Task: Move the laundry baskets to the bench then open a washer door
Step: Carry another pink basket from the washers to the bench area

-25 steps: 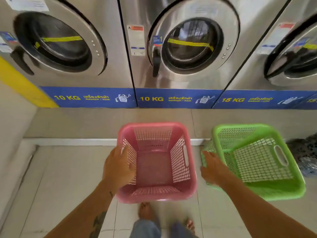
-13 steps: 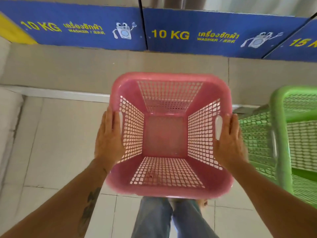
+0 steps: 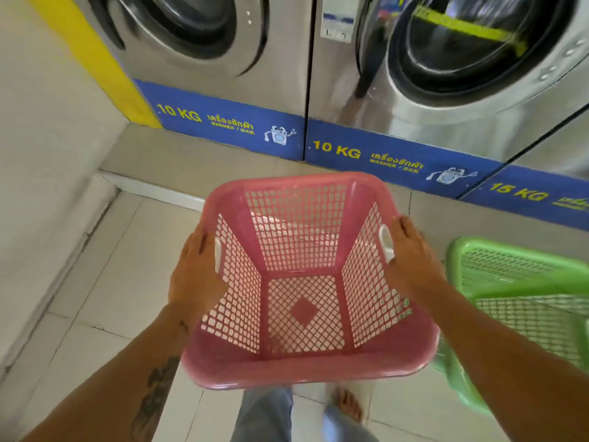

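Nearest to me, my jeans legs (image 3: 266, 416) and one bare foot (image 3: 349, 406) show on the pale tiled floor (image 3: 95, 314), just under the near rim of the pink laundry basket (image 3: 302, 371). I have that basket up off the floor, tipped a little so its mesh bottom faces me. My left hand (image 3: 194, 275) is clamped on its left wall, fingers (image 3: 199, 240) wrapped over the rim beside the white handle slot. My right hand (image 3: 411, 263) grips the right wall the same way, closed over the rim next to the other slot. The basket has nothing in it.

To the right of my right forearm sits the green laundry basket (image 3: 510, 282), partly cut off by the frame edge and somewhat blurred; it looks as though it rests on the floor, tilted, but I cannot be sure.

Past the pink basket a raised concrete step (image 3: 191, 157) runs across, edged by a white strip. On it stand the steel washers. The left washer (image 3: 287, 74) and the middle washer (image 3: 334, 100) each carry a blue band reading "10 KG"; a third band at far right reads "15 KG". The middle washer door (image 3: 462, 49) is closed, with a yellow strip across its glass and a dark handle on its left side. The left washer door (image 3: 185, 23) is closed too. A yellow stripe (image 3: 105, 68) runs down the wall to the left of the machines.
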